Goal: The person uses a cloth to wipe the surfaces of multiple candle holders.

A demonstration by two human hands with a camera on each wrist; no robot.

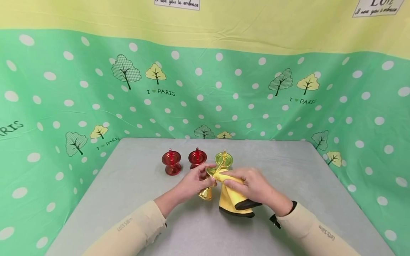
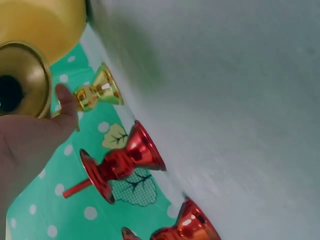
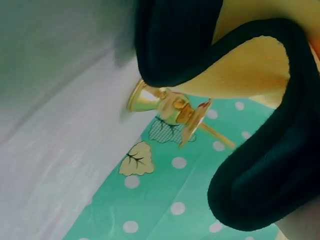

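Observation:
My left hand grips a gold candle holder by its stem and dish, tilted and raised over the table. In the left wrist view the round hollow base of that candle holder faces the camera. With my right hand I pinch a yellow cloth with black edging, pressed against the dish by the spike. Behind the hands stands a second gold candle holder, upright. Two red candle holders, one at the left and one in the middle, are lined up beside it.
The grey table ends at a green polka-dot curtain along the back and sides. Lower folds of the cloth hang below my right hand. The row of standing candle holders is just beyond my left hand.

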